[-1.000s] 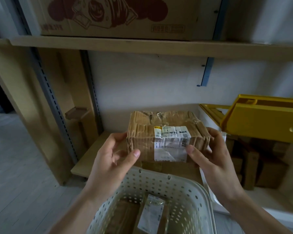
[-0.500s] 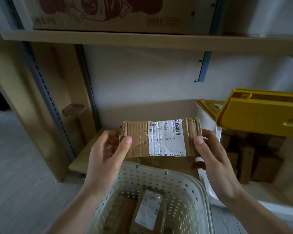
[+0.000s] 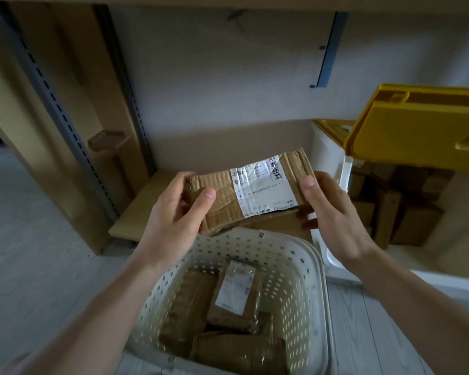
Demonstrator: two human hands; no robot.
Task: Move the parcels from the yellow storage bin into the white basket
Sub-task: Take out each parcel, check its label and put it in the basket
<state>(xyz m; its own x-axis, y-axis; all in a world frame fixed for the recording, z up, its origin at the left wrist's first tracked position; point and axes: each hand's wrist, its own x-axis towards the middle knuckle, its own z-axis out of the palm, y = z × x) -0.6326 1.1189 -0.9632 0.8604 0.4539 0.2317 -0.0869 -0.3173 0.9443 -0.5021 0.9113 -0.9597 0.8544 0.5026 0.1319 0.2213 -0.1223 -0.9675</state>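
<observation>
Grip unchanged: left hand [image 3: 173, 220] and right hand [image 3: 333, 212] clamp the parcel [image 3: 251, 192] by its ends, now lower and tilted over the white basket [image 3: 316, 288] far rim, so drop-in looks next.

A storeroom: slotted metal shelving [image 3: 65, 109], wooden shelves, a bin of cardboard parcels [image 3: 390, 201].

1. Parcel [image 3: 251, 192] held between left hand [image 3: 173, 220] and right hand [image 3: 333, 217], above basket's [image 3: 316, 280] far rim.
2. Other parcels [image 3: 236, 290] in basket.
3. Storage bin [image 3: 423, 131] right of basket, on shelf [image 3: 136, 212].
</observation>
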